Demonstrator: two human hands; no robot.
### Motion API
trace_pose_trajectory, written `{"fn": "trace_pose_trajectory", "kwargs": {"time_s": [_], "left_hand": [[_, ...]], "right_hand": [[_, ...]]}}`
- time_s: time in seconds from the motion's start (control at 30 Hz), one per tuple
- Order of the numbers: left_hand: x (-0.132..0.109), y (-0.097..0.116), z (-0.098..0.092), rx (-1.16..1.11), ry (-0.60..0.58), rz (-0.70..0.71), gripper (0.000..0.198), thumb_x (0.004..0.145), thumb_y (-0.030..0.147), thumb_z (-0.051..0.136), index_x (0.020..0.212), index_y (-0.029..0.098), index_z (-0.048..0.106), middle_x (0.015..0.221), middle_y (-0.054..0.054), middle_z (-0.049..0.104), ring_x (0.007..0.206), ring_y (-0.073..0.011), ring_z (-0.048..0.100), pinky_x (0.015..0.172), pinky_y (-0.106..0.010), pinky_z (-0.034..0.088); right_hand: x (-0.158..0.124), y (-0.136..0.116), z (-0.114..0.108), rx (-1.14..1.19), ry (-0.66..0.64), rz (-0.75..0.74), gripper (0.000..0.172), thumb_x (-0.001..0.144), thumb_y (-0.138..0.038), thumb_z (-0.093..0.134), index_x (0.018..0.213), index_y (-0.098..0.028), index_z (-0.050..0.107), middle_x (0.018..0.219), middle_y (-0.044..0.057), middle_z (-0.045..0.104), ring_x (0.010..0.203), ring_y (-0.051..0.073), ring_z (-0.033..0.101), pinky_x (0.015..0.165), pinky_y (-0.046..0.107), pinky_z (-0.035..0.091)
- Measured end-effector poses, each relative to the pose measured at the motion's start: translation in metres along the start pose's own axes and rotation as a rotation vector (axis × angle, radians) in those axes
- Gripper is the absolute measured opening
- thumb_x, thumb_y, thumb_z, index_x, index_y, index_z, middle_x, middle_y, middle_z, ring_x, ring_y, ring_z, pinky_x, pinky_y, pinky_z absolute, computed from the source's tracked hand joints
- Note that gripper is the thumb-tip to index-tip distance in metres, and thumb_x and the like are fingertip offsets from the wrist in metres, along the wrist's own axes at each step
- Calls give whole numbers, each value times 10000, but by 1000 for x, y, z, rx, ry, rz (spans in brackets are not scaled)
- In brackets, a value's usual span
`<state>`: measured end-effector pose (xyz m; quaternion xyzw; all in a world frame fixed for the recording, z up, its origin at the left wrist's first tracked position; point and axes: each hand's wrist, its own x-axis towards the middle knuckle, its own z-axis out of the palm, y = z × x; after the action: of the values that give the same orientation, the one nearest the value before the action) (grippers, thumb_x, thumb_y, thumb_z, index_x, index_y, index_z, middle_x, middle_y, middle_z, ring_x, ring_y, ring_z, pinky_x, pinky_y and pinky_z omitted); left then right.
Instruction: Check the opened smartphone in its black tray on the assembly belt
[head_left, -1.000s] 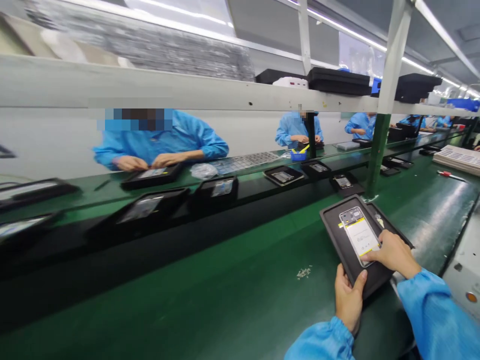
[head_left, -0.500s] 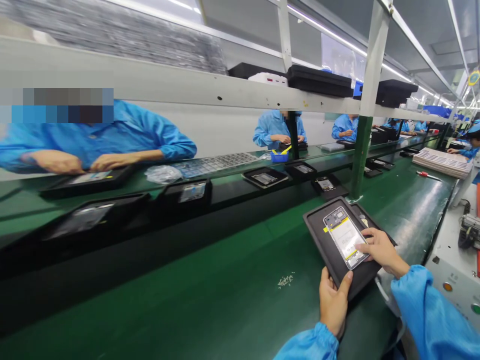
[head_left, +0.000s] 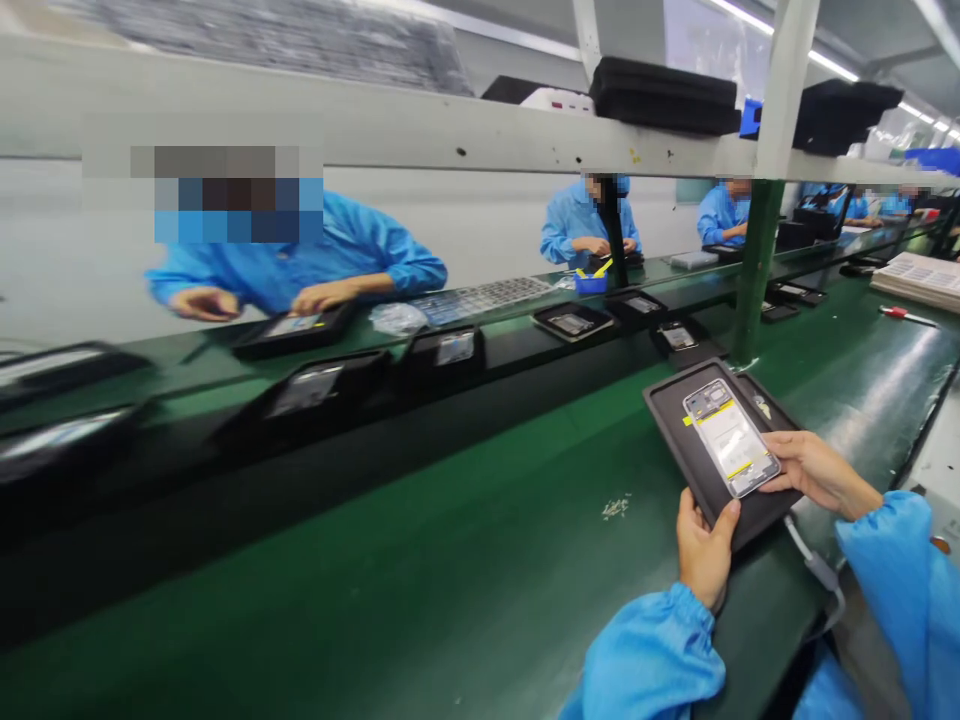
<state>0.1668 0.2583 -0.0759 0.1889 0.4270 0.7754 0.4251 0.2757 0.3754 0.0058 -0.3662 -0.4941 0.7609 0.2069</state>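
The black tray (head_left: 675,425), right of centre over the green belt (head_left: 450,560), looks light and stiff. It carries an open phone frame (head_left: 731,438), probably fragile and loose. The left hand (head_left: 703,548) pinches its near edge and the right hand (head_left: 814,468) clasps its right rim, which seem the safest holds.

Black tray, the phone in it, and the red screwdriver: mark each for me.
black tray (head_left: 675,425), head view, bare left part of its floor.
phone (head_left: 731,440), head view, middle of its open back.
red screwdriver (head_left: 894,313), head view, red handle, far right on the bench.
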Motion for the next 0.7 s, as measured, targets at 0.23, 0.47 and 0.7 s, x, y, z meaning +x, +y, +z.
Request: {"fn": "trace_pose_trajectory", "kwargs": {"time_s": [0.23,0.47,0.7], "left_hand": [[-2,-1,-1,-6,21,4,571,609,347,838,1055,162,532,1052,-102,700,1005,-227,648,950,-362,495],[-1,-1,-1,13,-3,9,568,620,368,827,1064,163,536,1052,-102,701,995,-230,650,935,-360,502],[-2,-1,-1,6,4,20,537,639,335,813,1062,165,530,1061,-97,698,999,-212,646,951,-345,490]], "right_hand": [[2,2,-4,22,10,22,265,866,-129,519,1099,-57,622,978,157,671,769,197,664,646,312,590],[3,4,-7,7,-35,-6,258,847,-176,556,1074,-78,629,1011,152,665,821,205,662,682,329,592],[2,8,-12,-49,-147,-66,413,691,-235,738,1065,-90,639,1065,146,653,897,230,661,729,306,590]]}}
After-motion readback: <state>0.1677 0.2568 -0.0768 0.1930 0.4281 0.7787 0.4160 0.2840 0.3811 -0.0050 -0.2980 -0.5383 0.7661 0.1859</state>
